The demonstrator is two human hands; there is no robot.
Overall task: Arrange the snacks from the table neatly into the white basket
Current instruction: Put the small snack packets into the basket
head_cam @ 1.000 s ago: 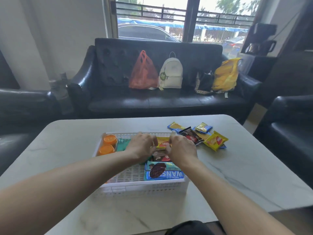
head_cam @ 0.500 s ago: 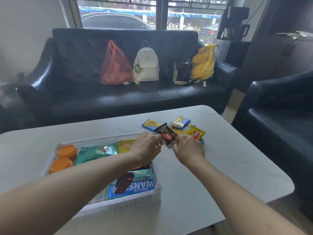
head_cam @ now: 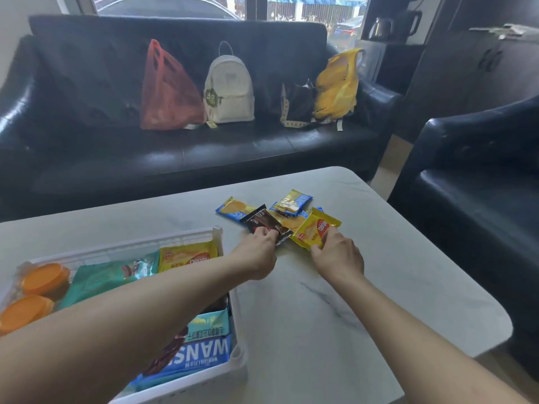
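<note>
A white basket (head_cam: pixel 186 239) sits at the table's left front, holding two orange-lidded cups (head_cam: pixel 43 279), a teal pack (head_cam: pixel 108 277), a yellow pack (head_cam: pixel 188 258) and a blue wafer box (head_cam: pixel 201 352). To its right lies a small pile of loose snacks on the table. My left hand (head_cam: pixel 258 253) pinches the near end of a dark brown packet (head_cam: pixel 264 221) in that pile. My right hand (head_cam: pixel 337 255) grips the near edge of a yellow packet (head_cam: pixel 313 230). Blue-and-yellow packets (head_cam: pixel 291 202) lie behind them.
The marble table (head_cam: pixel 379 287) ends at a rounded corner on the right. A black sofa (head_cam: pixel 204 153) behind it carries a red bag (head_cam: pixel 167 88), a white backpack (head_cam: pixel 229 88) and a yellow bag (head_cam: pixel 338 86). A black armchair (head_cam: pixel 481 176) stands at the right.
Both hands left the basket and went right to the loose pile. The left hand took the brown packet, the right hand the yellow one. The view swung right and down.
</note>
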